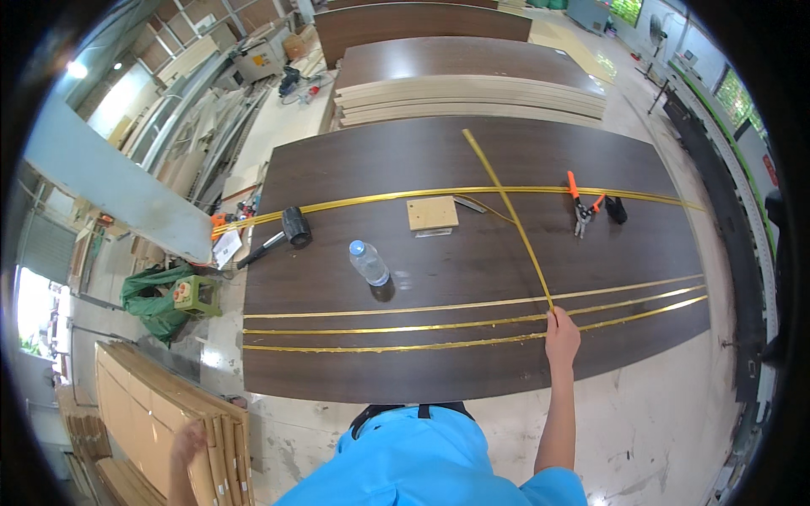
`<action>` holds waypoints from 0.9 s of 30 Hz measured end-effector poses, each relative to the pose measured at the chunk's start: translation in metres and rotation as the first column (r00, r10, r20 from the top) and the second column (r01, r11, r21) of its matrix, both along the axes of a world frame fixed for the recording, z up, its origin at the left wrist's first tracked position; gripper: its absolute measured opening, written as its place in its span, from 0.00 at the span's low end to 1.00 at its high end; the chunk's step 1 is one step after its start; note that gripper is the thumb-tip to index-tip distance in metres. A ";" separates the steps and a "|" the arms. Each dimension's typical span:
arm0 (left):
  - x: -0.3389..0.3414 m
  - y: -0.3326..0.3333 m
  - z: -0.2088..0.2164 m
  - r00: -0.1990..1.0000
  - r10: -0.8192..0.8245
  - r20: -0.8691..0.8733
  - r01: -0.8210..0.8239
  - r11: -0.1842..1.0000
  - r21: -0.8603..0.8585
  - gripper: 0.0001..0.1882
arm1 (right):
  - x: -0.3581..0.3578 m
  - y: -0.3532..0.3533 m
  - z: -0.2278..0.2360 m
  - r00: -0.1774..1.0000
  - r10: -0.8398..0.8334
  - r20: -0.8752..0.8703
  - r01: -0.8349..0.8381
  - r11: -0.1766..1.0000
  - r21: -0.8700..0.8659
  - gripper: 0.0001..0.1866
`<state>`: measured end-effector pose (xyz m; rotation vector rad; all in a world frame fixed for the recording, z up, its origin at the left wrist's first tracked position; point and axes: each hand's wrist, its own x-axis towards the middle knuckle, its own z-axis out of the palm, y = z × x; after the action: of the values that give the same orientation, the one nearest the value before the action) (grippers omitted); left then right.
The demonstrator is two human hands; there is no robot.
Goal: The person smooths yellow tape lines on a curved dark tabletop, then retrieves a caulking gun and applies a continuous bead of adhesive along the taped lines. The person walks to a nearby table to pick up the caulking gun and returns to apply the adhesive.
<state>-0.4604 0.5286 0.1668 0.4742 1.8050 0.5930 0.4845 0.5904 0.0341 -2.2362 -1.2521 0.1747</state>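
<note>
Overall, a workshop: pale, scuffed floor, stacked boards with dark glossy top and light edges at the far side, flat brown cardboard near left, a green stool at left. Work surface: a dark brown panel, smooth, with a soft sheen.

Held strip: slim, straight, gold; it slants over the right half of the panel, far end leaning left. Right hand: closed round its near end. Left hand: blurred, by the cardboard, fingers seemingly part-bent; cannot tell whether it holds or touches anything.

Three strips, thin and gold, run left to right across the near part, slightly apart; the nearest has a ragged edge. A long bundle, also gold, crosses the far part. Between these: clear plastic bottle, blue-capped, standing; flat tan block, squarish. Left: mallet, black blocky head. Right: snips, orange handles, metal blades.
</note>
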 end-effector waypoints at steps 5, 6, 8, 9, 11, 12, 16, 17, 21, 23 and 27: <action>0.127 -0.143 -0.060 0.999 -0.015 0.036 0.028 0.919 -0.394 0.20 | -0.004 0.121 -0.027 0.998 0.038 0.055 -0.030 0.991 -0.131 0.13; 0.170 -0.163 -0.067 0.988 -0.070 0.137 0.111 0.942 -0.318 0.24 | -0.006 0.140 -0.032 0.996 0.044 0.081 -0.034 0.992 -0.124 0.13; 0.246 -0.186 -0.076 0.980 -0.052 0.193 0.105 0.956 -0.276 0.28 | -0.001 0.187 -0.038 0.990 0.067 0.122 -0.043 0.980 -0.194 0.16; 0.279 -0.197 -0.080 0.978 -0.033 0.205 0.086 0.963 -0.257 0.28 | 0.000 0.206 -0.039 0.984 0.080 0.156 -0.037 0.966 -0.257 0.17; 0.327 -0.227 -0.089 0.969 0.024 0.247 0.028 0.978 -0.209 0.28 | -0.003 0.229 -0.038 0.958 0.089 0.274 -0.069 0.994 -0.082 0.20; 0.345 -0.242 -0.100 0.964 0.078 0.254 -0.023 0.977 -0.212 0.27 | -0.006 0.236 -0.031 0.968 0.096 0.232 -0.109 0.993 0.043 0.21; 0.390 -0.315 -0.158 0.946 0.293 0.136 -0.255 0.936 -0.244 0.24 | -0.065 0.231 0.028 0.933 0.221 -0.284 -0.134 0.946 0.296 0.22; 0.393 -0.332 -0.172 0.939 0.330 0.098 -0.294 0.918 -0.266 0.24 | -0.093 0.223 0.049 0.880 0.279 -0.385 -0.146 0.929 0.339 0.21; 0.400 -0.382 -0.206 0.945 0.308 -0.113 -0.324 0.930 -0.173 0.23 | -0.226 0.162 0.141 0.388 0.694 -0.606 -0.212 0.707 0.675 0.17; 0.404 -0.399 -0.211 0.892 0.451 -0.016 -0.451 0.892 -0.015 0.22 | -0.283 0.115 0.193 0.137 0.930 -0.340 -0.296 0.366 0.882 0.16; 0.408 -0.436 -0.216 0.837 0.547 0.007 -0.544 0.832 0.111 0.22 | -0.338 0.006 0.310 0.147 0.974 0.170 0.304 -0.208 0.930 0.23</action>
<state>-0.0525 0.0930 -0.0490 0.0194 1.9425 1.0886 0.1461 0.5968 0.3438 0.1872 -0.9332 0.5360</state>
